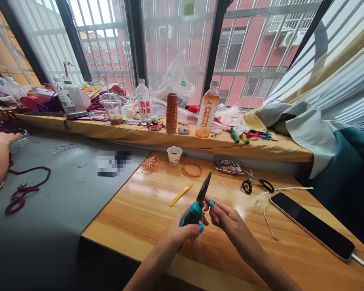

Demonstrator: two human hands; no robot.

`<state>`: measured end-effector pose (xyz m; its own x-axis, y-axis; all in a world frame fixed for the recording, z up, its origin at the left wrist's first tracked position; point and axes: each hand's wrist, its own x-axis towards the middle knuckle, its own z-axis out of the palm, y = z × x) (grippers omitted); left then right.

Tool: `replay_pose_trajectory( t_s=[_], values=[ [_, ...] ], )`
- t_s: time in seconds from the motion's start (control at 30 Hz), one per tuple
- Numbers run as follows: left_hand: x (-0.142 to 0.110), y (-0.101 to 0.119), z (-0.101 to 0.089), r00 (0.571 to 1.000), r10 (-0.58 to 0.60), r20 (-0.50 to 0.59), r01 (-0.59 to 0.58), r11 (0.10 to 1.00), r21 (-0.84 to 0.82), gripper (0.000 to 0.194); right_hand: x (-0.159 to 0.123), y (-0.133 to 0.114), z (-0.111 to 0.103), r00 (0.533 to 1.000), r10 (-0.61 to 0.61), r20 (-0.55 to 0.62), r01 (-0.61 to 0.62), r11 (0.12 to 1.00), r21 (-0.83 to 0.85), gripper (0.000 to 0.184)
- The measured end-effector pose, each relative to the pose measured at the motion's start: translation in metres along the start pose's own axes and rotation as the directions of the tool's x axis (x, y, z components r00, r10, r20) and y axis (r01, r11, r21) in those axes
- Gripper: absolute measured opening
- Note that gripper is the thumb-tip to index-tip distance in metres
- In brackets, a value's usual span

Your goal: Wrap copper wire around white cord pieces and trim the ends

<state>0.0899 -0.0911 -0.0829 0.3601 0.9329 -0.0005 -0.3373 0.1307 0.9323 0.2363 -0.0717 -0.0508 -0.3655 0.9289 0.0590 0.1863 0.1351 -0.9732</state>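
Note:
My left hand (186,230) is wrapped around the teal grips of long-nose pliers (204,189), whose dark, tapered jaws point up and away over the wooden table. Close to the pliers' pivot, my right hand (226,216) has thumb and fingertips pinched together. What it pinches is too small or hidden to make out. Beyond the pliers lies a yellow stick-like tool (181,194). A coil of thin orange-brown cord (192,170) and a pile of cut cord pieces (151,165) rest farther back, with a paper cup (174,156) between them.
Black-handled scissors (257,184) lie beside a clear tray of small pieces (229,165). At right are white cords (268,220) and a phone (312,226). The cluttered sill holds a cord spool (171,113) and bottles (206,110). Another person's hand (1,155) is at far left.

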Motion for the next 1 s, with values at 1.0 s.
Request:
replay_pose_trajectory(
  t_s=[1.0],
  values=[
    [-0.014,0.008,0.009,0.978,0.156,-0.140,-0.157,0.988,0.005,0.039,-0.001,0.002,-0.005,0.980,0.177,0.086,-0.184,0.980,0.083,0.032]
  ],
)
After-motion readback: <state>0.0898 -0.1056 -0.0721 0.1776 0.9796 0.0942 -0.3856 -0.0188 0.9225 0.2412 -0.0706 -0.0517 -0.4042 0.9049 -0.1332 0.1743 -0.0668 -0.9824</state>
